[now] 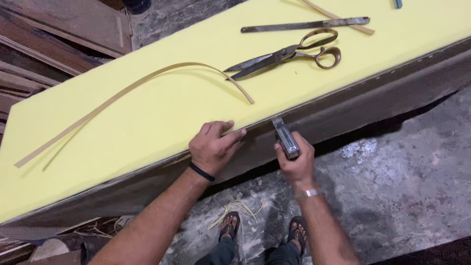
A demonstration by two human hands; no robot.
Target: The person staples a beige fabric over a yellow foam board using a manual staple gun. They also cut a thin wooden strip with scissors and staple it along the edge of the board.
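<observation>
Press the yellow foam sheet [162, 118] flat at its near edge while setting the staple gun [285, 138] square against the dark wooden frame [343, 110]. The left hand [212, 147] lies on the foam edge, fingers loosely curled and holding nothing, thumb extended toward the gun. The right hand [296, 164] is wrapped tight around the gun body. Scissors [289, 52] and a metal ruler [304, 25] lie farther back.
</observation>
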